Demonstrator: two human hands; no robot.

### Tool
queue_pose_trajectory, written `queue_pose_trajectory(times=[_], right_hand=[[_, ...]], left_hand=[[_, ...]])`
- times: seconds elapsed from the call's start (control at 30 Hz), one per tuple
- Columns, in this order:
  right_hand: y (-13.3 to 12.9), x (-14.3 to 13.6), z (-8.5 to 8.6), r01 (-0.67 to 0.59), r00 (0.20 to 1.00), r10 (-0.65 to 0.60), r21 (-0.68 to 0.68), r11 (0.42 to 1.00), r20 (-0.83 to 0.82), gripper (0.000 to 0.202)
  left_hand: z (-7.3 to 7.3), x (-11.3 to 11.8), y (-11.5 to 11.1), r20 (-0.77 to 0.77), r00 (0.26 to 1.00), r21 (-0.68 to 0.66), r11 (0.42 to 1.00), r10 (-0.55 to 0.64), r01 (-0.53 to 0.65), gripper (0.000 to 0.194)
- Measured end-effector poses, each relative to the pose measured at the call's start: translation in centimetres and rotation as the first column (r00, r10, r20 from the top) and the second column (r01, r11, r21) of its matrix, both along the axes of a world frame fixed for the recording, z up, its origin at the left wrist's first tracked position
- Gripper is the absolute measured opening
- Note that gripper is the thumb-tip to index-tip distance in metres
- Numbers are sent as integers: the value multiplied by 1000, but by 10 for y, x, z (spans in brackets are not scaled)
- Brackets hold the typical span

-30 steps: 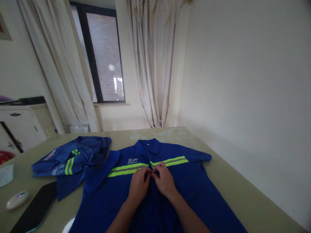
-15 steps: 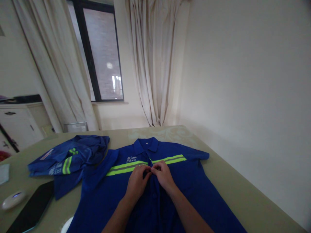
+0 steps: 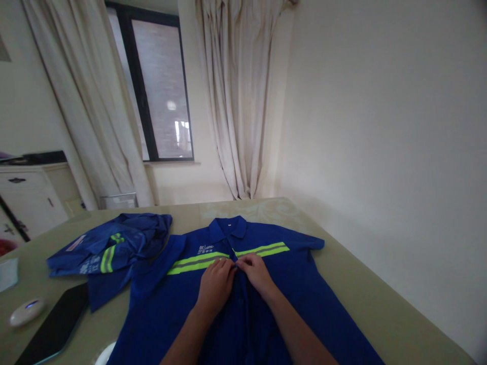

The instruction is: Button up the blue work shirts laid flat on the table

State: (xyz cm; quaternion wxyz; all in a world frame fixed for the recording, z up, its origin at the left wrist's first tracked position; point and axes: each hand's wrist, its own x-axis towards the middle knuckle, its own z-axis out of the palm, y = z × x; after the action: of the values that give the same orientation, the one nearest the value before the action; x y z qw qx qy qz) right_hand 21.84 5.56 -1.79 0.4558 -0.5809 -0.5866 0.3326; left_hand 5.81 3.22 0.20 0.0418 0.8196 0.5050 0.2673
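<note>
A blue shirt (image 3: 304,289) with a collar and yellow-green and grey stripes lies spread on the table, collar at the far side. My left hand (image 3: 216,281) and my right hand (image 3: 256,274) meet at its front opening, just below the stripe. The fingers of both hands are closed on the edges of the front placket, fingertips nearly touching. Any button between them is too small to make out. Below the hands, the placket runs down between my forearms.
A crumpled blue garment (image 3: 129,238) with similar stripes lies at the left on the table (image 3: 365,289). Nearer are a black flat device (image 3: 57,324), a white oval object (image 3: 27,312) and a pale packet (image 3: 8,274). A wall stands along the right.
My left hand's fingers have drawn closer together at the placket. My right hand remains pinched there. The view has shifted slightly.
</note>
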Motion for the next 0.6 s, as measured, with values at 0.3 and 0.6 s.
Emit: queue_pose_trajectory(times=[0.3, 0.6], right_hand=[[-17, 7, 11, -83, 912, 42, 83, 993, 408, 41], [-21, 0, 24, 116, 827, -117, 36, 993, 549, 33]], left_hand=[[-9, -7, 5, 74, 990, -44, 992, 120, -117, 31], [-16, 3, -9, -260, 965, -63, 997, 21, -38, 56]])
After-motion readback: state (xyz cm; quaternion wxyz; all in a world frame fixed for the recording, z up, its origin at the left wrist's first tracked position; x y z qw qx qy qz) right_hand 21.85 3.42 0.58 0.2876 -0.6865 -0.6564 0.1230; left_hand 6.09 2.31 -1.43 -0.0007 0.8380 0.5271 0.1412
